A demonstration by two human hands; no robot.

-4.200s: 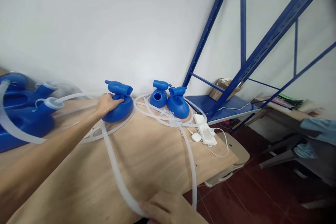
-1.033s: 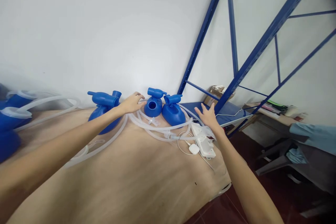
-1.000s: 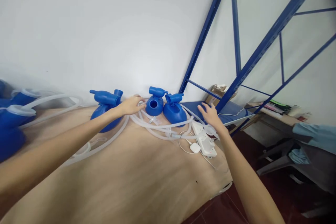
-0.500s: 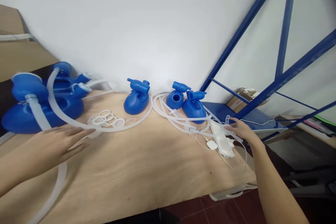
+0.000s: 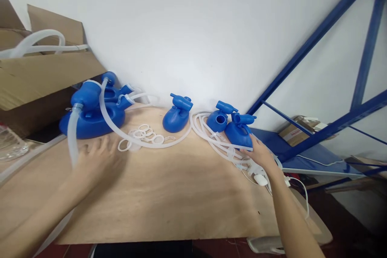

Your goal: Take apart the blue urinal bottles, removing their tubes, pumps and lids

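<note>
My left hand (image 5: pixel 99 155) is open, fingers spread, palm down low over the table, in front of a blue plastic urinal bottle (image 5: pixel 99 119) with a hose (image 5: pixel 72 129) on its neck. White rings (image 5: pixel 145 133) lie just right of its fingers. At the right, my right hand (image 5: pixel 260 154) has its thumb and fingers apart at the side of another blue bottle (image 5: pixel 237 135) and the clear hose (image 5: pixel 232 145) across its front. It appears to touch them; the contact is partly hidden. Two more blue bottles stand beside, one upright and open-necked (image 5: pixel 215 123), one further left (image 5: pixel 175 120).
A cardboard box (image 5: pixel 51 72) with hose over its edge stands at the left, near a clear plastic container (image 5: pixel 10 145). White cords and a plug (image 5: pixel 260 180) lie below my right hand. A blue metal shelf frame (image 5: pixel 302 60) rises at the right.
The view has turned left, showing more of the cardboard box. My right hand has moved left from the power strip to the rightmost blue bottle. My left hand has drawn closer to the table, fingers now spread.
</note>
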